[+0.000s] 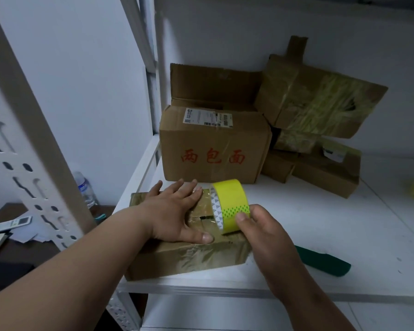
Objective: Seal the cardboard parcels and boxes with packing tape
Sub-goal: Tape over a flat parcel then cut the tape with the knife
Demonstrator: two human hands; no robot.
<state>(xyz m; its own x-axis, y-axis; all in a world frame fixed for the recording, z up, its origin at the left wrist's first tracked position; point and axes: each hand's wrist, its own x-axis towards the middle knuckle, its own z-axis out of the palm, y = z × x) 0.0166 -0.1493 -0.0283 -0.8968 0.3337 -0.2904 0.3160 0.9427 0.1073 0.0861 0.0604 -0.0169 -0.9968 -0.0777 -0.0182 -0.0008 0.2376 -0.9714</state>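
A flat cardboard parcel (189, 259), wrapped in shiny tape, lies at the front left of the white shelf (320, 223). My left hand (175, 211) presses flat on its top with fingers spread. My right hand (265, 232) grips a yellow-green roll of packing tape (230, 204), held upright on the parcel's right part. A strip of tape runs from the roll under my left fingertips. A seam gap in the parcel's top shows between my hands.
A larger cardboard box (213, 149) with red characters and an open flap stands behind the parcel. Several taped parcels (316, 108) pile at the back right. A green-handled tool (325, 261) lies right of my right hand. A water bottle (86, 189) and shelf post (34, 151) are at left.
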